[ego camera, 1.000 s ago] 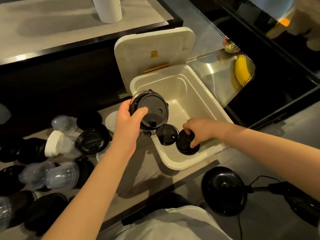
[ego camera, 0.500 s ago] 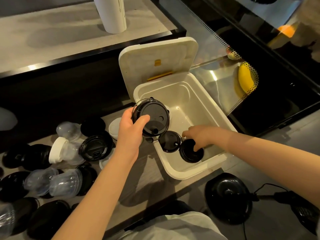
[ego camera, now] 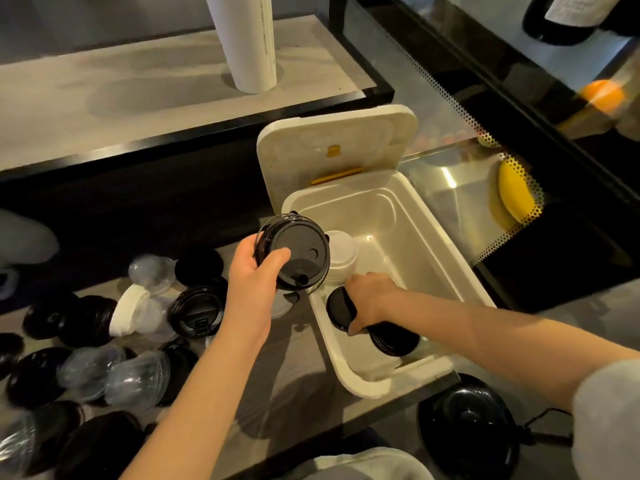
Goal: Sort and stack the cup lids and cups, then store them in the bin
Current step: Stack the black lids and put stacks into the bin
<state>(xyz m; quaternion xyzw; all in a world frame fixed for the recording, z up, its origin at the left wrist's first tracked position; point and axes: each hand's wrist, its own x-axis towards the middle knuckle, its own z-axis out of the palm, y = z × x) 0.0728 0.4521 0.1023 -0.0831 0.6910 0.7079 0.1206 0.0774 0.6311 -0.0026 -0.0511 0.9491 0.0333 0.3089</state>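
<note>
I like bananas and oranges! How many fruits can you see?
2. A yellow banana lies behind the dotted glass to the right of the white bin. An orange sits farther back, upper right, blurred. Others may be hidden in reflections.

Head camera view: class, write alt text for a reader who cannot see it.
The left hand holds a stack of black lids beside an open white bin, while the right hand grips black lids inside it.

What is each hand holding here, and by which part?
The left hand holds a stack of black lids by its rim and side, thumb on the top face. The right hand grips black lids by their edges inside the white bin.
</note>
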